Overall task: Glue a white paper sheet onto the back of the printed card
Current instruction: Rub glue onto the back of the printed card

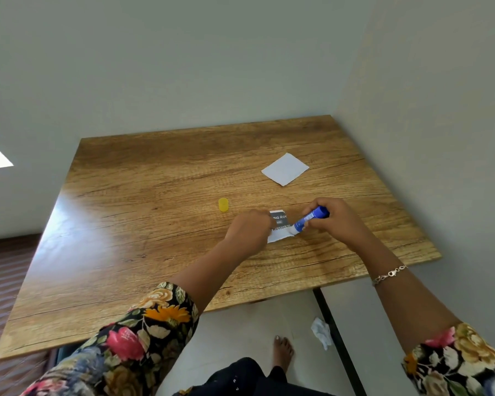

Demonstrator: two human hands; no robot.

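Observation:
A printed card (280, 224) with dark bands and text lies on the wooden table (155, 224). My left hand (249, 230) presses down on the card's left part and hides it. My right hand (337, 221) grips a blue glue stick (309, 220), tilted, with its white tip touching the card's right side. A white paper sheet (285, 169) lies flat farther back on the table, apart from both hands. The glue stick's yellow cap (223, 204) stands on the table to the left of my left hand.
Walls close the table in at the back and on the right. The near table edge runs diagonally past my forearms. Below it are the floor, a bare foot (283, 350), a crumpled white paper (322, 332) and a dark bar (335, 338).

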